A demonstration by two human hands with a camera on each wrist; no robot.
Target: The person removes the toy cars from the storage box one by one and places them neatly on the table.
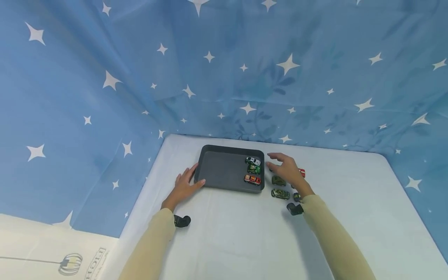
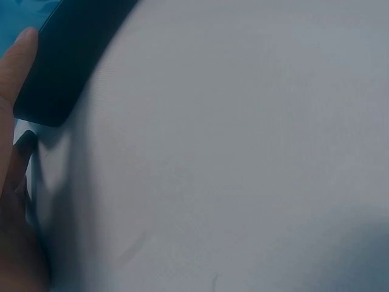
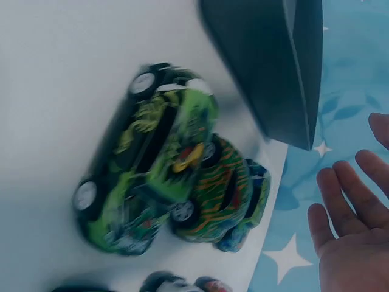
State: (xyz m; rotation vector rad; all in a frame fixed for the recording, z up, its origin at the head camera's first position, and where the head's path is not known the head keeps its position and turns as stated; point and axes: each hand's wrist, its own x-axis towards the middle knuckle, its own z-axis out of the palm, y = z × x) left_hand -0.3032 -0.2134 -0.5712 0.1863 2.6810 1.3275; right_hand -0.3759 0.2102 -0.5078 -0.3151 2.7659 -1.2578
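A dark grey tray lies on the white table. Along its right side sit three toy cars: a white one, a green one and an orange-red one. My left hand rests at the tray's left front corner, thumb on the rim and fingers along the outer wall. My right hand hovers just right of the tray, fingers spread with nothing between them. Beneath and near it stand a green patterned car and an orange-striped green car. Part of this group is hidden under the hand.
A red car peeks out beyond the right hand, and a dark car stands by the right wrist. Blue star-patterned cloth rises behind the table. Each wrist carries a black camera.
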